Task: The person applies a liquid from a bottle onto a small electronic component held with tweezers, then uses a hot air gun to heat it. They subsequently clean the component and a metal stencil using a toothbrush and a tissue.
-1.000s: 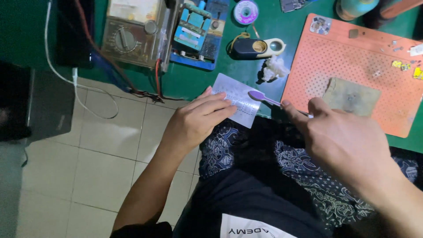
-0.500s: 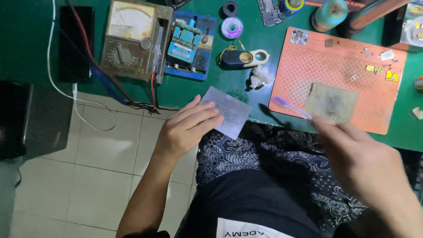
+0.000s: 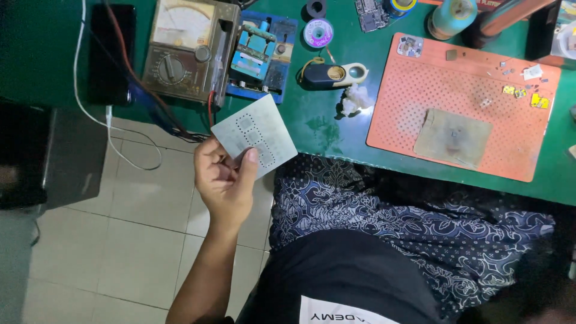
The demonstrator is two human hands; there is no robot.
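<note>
Just off the near edge of the green bench (image 3: 324,135), I see my left hand (image 3: 225,180) clamped on the metal stencil plate (image 3: 255,135), thumb across its lower corner; the plate angles up toward the analog multimeter (image 3: 189,51). My right hand is out of view.

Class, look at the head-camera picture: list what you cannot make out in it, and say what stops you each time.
- Right hand: outside the head view.
- Metal stencil sheet: lower corner covered by the left hand; its holes are too small to read.
- Tiny parts on the orange mat: too small to identify.
- Spools along the top edge: cut off.
</note>
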